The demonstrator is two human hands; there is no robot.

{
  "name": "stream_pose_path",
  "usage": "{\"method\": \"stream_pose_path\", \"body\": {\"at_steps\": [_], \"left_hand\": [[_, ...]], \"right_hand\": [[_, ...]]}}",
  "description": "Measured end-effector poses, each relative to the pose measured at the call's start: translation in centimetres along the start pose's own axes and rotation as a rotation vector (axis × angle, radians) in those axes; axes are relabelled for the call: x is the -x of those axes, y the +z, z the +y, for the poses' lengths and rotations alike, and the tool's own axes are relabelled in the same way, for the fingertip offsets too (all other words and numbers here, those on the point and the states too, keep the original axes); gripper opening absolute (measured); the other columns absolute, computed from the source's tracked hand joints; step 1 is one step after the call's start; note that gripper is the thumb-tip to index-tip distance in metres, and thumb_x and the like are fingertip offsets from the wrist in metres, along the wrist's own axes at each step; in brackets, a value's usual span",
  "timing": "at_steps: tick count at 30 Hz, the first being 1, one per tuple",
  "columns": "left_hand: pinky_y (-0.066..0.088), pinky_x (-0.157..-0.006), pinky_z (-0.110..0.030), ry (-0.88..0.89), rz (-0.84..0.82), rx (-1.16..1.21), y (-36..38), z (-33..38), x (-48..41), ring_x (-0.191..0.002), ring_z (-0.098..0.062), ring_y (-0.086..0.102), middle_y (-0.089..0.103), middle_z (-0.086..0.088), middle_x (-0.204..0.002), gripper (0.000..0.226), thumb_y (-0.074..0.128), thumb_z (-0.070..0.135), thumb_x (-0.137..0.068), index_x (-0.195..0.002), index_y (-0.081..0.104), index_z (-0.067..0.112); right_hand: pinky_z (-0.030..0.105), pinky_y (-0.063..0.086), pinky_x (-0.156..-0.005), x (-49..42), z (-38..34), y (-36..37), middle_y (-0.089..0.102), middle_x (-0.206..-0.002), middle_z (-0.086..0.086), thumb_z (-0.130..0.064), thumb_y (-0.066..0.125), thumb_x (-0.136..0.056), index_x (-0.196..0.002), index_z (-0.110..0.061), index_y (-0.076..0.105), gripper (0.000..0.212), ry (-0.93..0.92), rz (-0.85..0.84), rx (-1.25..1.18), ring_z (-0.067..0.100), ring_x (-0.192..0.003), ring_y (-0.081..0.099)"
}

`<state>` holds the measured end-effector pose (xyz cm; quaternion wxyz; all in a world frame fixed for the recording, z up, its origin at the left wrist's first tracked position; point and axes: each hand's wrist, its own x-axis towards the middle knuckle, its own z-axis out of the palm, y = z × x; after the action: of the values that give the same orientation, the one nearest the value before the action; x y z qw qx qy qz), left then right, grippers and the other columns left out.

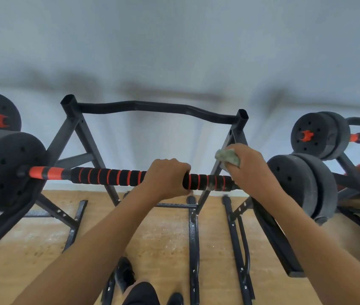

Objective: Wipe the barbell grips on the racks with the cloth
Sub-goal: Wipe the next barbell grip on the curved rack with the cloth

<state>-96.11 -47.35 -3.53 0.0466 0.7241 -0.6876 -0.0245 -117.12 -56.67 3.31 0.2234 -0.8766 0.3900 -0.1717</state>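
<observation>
Left grip [168,176] is clamping the foam bar [108,176]; right grip [249,166], centre right, is clutching the cloth [228,158] wadded, possibly skimming above it.

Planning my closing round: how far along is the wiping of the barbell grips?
Done: nothing I can confirm; cleaned foam looks no different here. In hand: the right hand holds the cloth at the right end of the near barbell grip, the left hand gripping its middle. Left: probably the stretch toward the left plates, and the second barbell at far right.
</observation>
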Motion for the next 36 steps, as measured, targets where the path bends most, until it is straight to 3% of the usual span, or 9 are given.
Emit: {"method": "stream_pose_path", "body": {"at_steps": [3,6,8,11,14,22,25,30,36], "left_hand": [[0.038,-0.056,-0.031,0.022,0.329,-0.157,3.1,1.2,2.1,-0.059,-0.016,0.043,0.049,0.005,-0.071,0.023,0.071,0.034,-0.085,-0.084,0.054,0.020],[0.031,-0.053,-0.030,-0.024,0.382,-0.201,3.8,1.1,1.8,-0.052,-0.017,0.038,0.042,0.005,-0.060,0.028,0.072,0.025,-0.081,-0.075,0.045,0.019],[0.037,-0.049,-0.027,-0.082,0.233,-0.182,2.6,1.0,0.6,-0.048,-0.016,0.046,0.043,0.008,-0.055,0.031,0.069,0.030,-0.083,-0.069,0.043,0.022],[0.049,-0.057,-0.027,-0.111,-0.092,-0.005,0.3,0.3,-1.7,-0.058,-0.013,0.060,0.060,0.007,-0.063,0.018,0.069,0.039,-0.084,-0.076,0.060,0.026],[0.051,-0.059,-0.027,-0.152,-0.398,0.202,-1.4,-0.6,-3.6,-0.056,-0.013,0.064,0.070,0.004,-0.067,0.019,0.078,0.039,-0.076,-0.084,0.068,0.024],[0.050,-0.054,-0.028,-0.151,-0.570,0.516,-2.2,-1.7,-4.4,-0.049,-0.018,0.058,0.065,-0.001,-0.060,0.019,0.080,0.021,-0.077,-0.089,0.071,0.009],[0.056,-0.058,-0.029,-0.106,-0.518,0.531,-2.3,-1.8,-3.9,-0.053,-0.016,0.066,0.072,0.000,-0.068,0.024,0.082,0.028,-0.080,-0.096,0.070,0.014],[0.046,-0.066,-0.029,0.021,-0.066,0.082,-0.8,-0.6,-2.5,-0.071,-0.016,0.062,0.058,0.009,-0.075,0.025,0.073,0.041,-0.080,-0.093,0.056,0.029],[0.049,-0.060,-0.028,-0.097,-0.100,0.026,-0.7,0.1,-3.5,-0.062,-0.015,0.062,0.061,0.007,-0.071,0.023,0.073,0.043,-0.077,-0.090,0.066,0.025]], "right_hand": [[0.028,0.057,-0.082,-2.4,-0.2,1.0,0.070,-0.098,-0.004,-0.029,0.055,-0.102,-0.106,-0.016,0.071,0.021,-0.014,-0.108,0.080,0.013,-0.085,0.066],[0.031,0.056,-0.063,-3.2,-1.9,3.1,0.067,-0.077,0.002,-0.020,0.046,-0.100,-0.079,-0.025,0.066,0.030,-0.095,-0.404,0.241,0.017,-0.064,0.063],[0.037,0.058,-0.067,-2.9,-2.3,4.0,0.060,-0.074,-0.002,-0.017,0.044,-0.094,-0.076,-0.028,0.060,0.026,-0.140,-0.402,0.333,0.014,-0.067,0.060],[0.029,0.051,-0.073,-0.9,-1.6,4.8,0.050,-0.088,-0.006,-0.012,0.052,-0.095,-0.094,-0.026,0.055,0.014,-0.146,-0.229,0.383,0.013,-0.080,0.052],[0.032,0.053,-0.074,0.9,-1.2,5.5,0.049,-0.096,-0.005,0.000,0.062,-0.087,-0.106,-0.018,0.058,0.027,-0.109,-0.102,0.336,0.015,-0.085,0.051],[0.033,0.057,-0.078,3.5,-1.6,5.4,0.060,-0.114,-0.004,0.003,0.066,-0.086,-0.123,-0.018,0.059,0.043,-0.089,-0.094,0.323,0.018,-0.100,0.057],[0.024,0.054,-0.077,4.5,-1.2,5.3,0.057,-0.110,-0.009,-0.006,0.066,-0.092,-0.120,-0.020,0.061,0.032,-0.056,-0.129,0.323,0.014,-0.100,0.059],[0.028,0.057,-0.067,3.5,0.0,4.5,0.059,-0.083,-0.014,-0.021,0.061,-0.096,-0.099,-0.028,0.057,0.009,0.001,-0.131,0.196,0.007,-0.070,0.061],[0.036,0.056,-0.066,-0.2,-0.8,5.1,0.060,-0.076,-0.006,-0.021,0.060,-0.096,-0.093,-0.021,0.050,0.010,-0.010,-0.051,0.191,0.011,-0.067,0.060]]}}
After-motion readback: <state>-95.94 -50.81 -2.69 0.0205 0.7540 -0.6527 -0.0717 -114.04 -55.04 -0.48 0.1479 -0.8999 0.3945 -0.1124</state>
